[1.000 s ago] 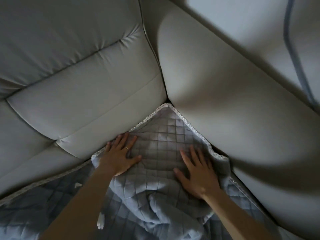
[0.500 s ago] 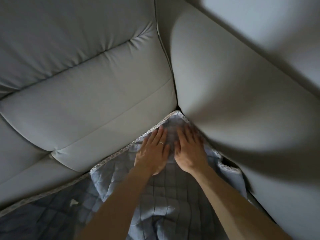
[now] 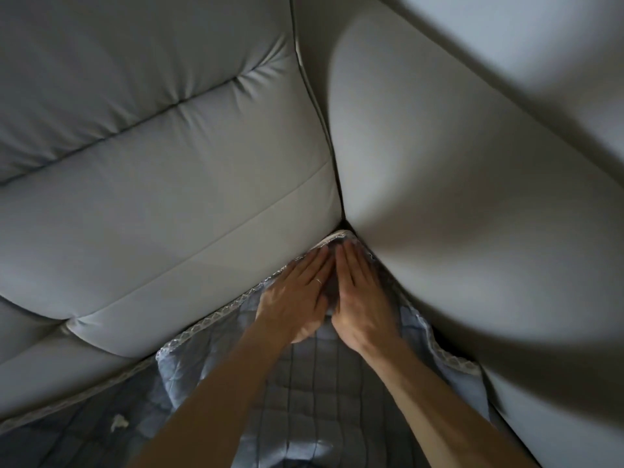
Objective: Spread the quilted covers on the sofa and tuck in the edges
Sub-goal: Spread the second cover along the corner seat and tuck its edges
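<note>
Quilted cover (image 3: 304, 400) on the sofa, corner jammed at the junction of backrest (image 3: 169, 214) and armrest (image 3: 456, 231). Hands well apart on the fabric a second ago, now side by side, almost touching: left hand (image 3: 297, 297) and right hand (image 3: 361, 298) flat, fingers straight, grasping nothing, pressing the corner towards the gap. Reads as corner tuck nearly done. Left to push in, by the look of it: lace edge (image 3: 209, 324) along the backrest, loose fold (image 3: 439, 349) beside the armrest.

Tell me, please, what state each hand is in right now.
Left hand: open, straight fingers pressing the quilted cover.
Right hand: open, pressing the quilted cover too.
</note>
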Action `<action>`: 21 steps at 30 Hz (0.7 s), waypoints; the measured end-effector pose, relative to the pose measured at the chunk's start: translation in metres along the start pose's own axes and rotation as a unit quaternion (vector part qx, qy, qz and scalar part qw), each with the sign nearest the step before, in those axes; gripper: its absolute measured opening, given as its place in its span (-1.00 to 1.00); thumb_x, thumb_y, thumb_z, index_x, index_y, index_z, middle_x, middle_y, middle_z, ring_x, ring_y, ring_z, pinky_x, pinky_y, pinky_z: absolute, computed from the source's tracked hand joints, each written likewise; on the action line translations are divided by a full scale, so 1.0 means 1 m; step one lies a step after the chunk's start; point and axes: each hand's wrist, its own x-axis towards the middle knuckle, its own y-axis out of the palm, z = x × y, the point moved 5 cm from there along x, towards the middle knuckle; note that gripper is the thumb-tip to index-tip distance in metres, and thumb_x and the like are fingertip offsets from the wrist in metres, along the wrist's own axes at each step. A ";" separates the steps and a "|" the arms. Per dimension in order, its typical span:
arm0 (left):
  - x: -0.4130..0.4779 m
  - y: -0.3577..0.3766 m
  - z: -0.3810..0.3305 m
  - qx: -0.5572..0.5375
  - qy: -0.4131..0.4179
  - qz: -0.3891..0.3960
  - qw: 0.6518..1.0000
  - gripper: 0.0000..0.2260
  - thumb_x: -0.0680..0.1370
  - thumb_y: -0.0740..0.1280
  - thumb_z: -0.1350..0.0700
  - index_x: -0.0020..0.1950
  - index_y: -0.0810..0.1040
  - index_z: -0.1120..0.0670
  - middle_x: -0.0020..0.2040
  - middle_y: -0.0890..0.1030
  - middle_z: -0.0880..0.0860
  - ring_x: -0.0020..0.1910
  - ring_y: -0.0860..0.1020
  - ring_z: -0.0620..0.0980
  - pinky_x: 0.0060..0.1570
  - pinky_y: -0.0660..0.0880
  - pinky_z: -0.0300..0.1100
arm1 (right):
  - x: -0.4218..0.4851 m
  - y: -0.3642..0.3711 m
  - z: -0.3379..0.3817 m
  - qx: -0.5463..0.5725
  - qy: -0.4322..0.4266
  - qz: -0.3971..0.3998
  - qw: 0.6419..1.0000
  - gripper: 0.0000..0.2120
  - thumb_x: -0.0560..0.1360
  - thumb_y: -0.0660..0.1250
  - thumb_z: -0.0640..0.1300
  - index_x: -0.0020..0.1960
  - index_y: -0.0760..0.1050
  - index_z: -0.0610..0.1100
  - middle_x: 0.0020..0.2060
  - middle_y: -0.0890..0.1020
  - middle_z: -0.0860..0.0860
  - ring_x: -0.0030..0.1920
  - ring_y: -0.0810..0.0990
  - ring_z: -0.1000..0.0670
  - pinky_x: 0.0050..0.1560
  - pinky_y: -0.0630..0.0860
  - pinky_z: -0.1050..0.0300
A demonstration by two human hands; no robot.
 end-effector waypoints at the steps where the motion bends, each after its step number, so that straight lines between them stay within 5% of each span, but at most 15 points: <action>1: 0.005 0.000 0.001 -0.020 -0.008 0.006 1.000 -0.44 0.59 0.00 0.02 0.61 0.00 0.01 0.60 0.02 -0.06 0.56 0.00 -0.13 0.51 -0.16 -0.24 | 0.010 -0.001 0.001 0.002 -0.028 0.003 1.000 -0.28 0.44 0.16 -0.12 0.54 0.10 -0.33 0.54 0.13 -0.23 0.55 0.11 -0.17 0.54 0.07 -0.07; 6: 0.015 0.013 0.013 -0.051 -0.045 0.019 0.998 -0.38 0.51 -0.07 -0.04 0.60 -0.03 -0.10 0.59 0.04 -0.15 0.54 0.02 -0.19 0.49 -0.13 -0.25 | 0.049 0.019 -0.020 -0.031 -0.009 0.076 0.997 -0.29 0.44 -0.13 -0.11 0.57 -0.10 -0.28 0.58 -0.08 -0.15 0.58 -0.08 -0.09 0.56 -0.14 0.06; 11: 0.021 0.008 0.019 -0.094 -0.051 0.051 0.993 -0.38 0.50 -0.05 -0.05 0.60 0.02 -0.12 0.59 0.10 -0.12 0.54 0.08 -0.14 0.52 0.01 -0.15 | 0.061 0.012 -0.023 -0.006 0.012 0.119 0.993 -0.24 0.50 0.19 -0.25 0.60 -0.11 -0.19 0.59 -0.06 -0.02 0.58 -0.13 0.03 0.51 -0.23 0.24; 17: -0.021 -0.001 0.000 -0.033 -0.118 0.006 0.992 -0.44 0.58 -0.12 -0.06 0.58 0.13 0.02 0.59 0.12 0.01 0.56 0.09 -0.02 0.53 0.00 -0.06 | -0.012 0.002 -0.006 -0.030 0.055 0.035 0.997 -0.33 0.42 0.10 -0.04 0.45 0.30 -0.35 0.44 0.36 -0.28 0.44 0.36 -0.23 0.41 0.34 -0.17; 21: -0.094 -0.004 -0.024 -0.046 -0.194 0.029 0.980 -0.48 0.64 -0.02 -0.15 0.59 0.05 -0.05 0.61 0.00 -0.03 0.58 -0.06 -0.05 0.54 -0.08 0.03 | -0.116 -0.012 0.005 -0.048 0.093 0.029 0.994 -0.32 0.49 0.08 0.23 0.49 0.32 -0.13 0.50 0.30 -0.17 0.50 0.24 -0.24 0.41 0.28 -0.27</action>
